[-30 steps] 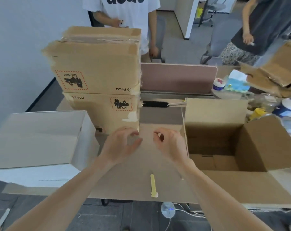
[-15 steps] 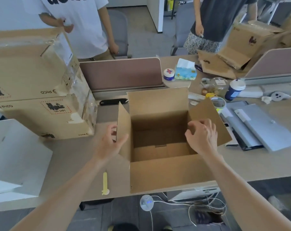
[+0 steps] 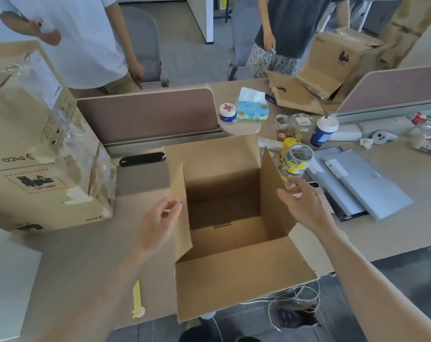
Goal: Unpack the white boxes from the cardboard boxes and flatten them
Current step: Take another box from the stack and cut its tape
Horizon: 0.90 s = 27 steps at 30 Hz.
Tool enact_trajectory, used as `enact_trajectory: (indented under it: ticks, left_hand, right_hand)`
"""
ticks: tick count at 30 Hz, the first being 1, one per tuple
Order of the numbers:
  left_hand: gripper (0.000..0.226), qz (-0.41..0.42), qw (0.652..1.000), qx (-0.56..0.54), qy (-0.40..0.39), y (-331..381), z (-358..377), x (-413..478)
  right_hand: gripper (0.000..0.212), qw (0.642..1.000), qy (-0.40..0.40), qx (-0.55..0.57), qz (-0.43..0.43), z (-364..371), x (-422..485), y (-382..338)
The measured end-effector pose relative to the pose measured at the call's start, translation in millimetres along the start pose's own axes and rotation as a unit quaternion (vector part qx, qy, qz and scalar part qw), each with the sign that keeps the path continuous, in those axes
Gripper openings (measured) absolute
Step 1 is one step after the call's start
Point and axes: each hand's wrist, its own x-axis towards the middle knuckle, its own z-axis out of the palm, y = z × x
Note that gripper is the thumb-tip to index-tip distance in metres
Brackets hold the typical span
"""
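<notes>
An open, empty cardboard box [image 3: 234, 277] stands at the desk's near edge with its flaps up. My left hand [image 3: 157, 225] hovers just outside the left flap, fingers loosely curled, holding nothing. My right hand [image 3: 304, 208] is outside the upright right flap, fingers relaxed and close to or touching it. Two sealed cardboard boxes [image 3: 36, 193] are stacked at the left. Part of a white box [image 3: 4, 280] shows at the lower left edge.
A yellow cutter [image 3: 137, 303] lies near the front edge. Tape rolls [image 3: 297, 160], grey folders [image 3: 362, 191], a cup [image 3: 324, 130] and jars crowd the right. A divider [image 3: 145, 114] stands behind. Two people stand beyond the desk, by another opened carton [image 3: 333, 60].
My hands moved from together by the stacked boxes to either side of the open box. The right flap went from gripped and splayed to upright, my right hand now outside it.
</notes>
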Motion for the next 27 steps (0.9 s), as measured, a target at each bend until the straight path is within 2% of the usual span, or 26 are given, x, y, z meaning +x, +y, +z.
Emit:
enact_trajectory:
  ticks: [4,7,9,11,16,18,20,22,24,27]
  left_hand:
    - [0.008,0.026,0.998,0.042,-0.038,-19.4,4.4,7.5]
    - [0.011,0.039,0.994,0.066,-0.084,-41.3,7.8,8.9]
    - [0.018,0.054,0.990,0.083,-0.101,-55.1,9.2,6.9]
    - [0.030,0.069,0.984,0.113,-0.115,-66.5,10.1,2.9]
    - [0.063,0.050,0.978,0.136,-0.149,-73.4,8.7,-6.9]
    - [0.075,0.044,0.965,0.161,-0.202,-72.4,4.0,-10.1]
    - [0.084,0.028,0.946,0.182,-0.268,-76.1,-2.5,-15.4]
    - [0.093,0.021,0.935,0.168,-0.311,-77.3,-6.4,-19.5]
    - [0.101,0.020,0.929,0.168,-0.328,-73.5,-8.1,-20.5]
    - [0.092,-0.016,0.937,0.144,-0.319,-66.8,-6.7,-24.1]
  right_hand:
    - [0.020,0.998,-0.047,0.015,-0.028,22.1,4.3,-7.0]
    - [0.026,0.995,-0.088,-0.027,-0.026,35.5,8.6,13.7]
    - [0.036,0.991,-0.119,-0.063,-0.017,40.3,12.5,37.9]
    - [0.055,0.982,-0.163,-0.097,-0.022,40.6,17.8,57.1]
    - [0.090,0.950,-0.260,-0.151,-0.080,27.0,34.9,81.8]
    - [0.097,0.931,-0.306,-0.170,-0.101,18.3,40.7,96.0]
    - [0.095,0.901,-0.369,-0.197,-0.120,13.1,42.9,109.7]
    - [0.095,0.890,-0.410,-0.159,-0.120,12.5,41.6,121.1]
    - [0.092,0.896,-0.428,-0.077,-0.094,12.9,41.5,129.7]
    - [0.079,0.910,-0.408,0.015,-0.072,16.8,39.4,130.8]
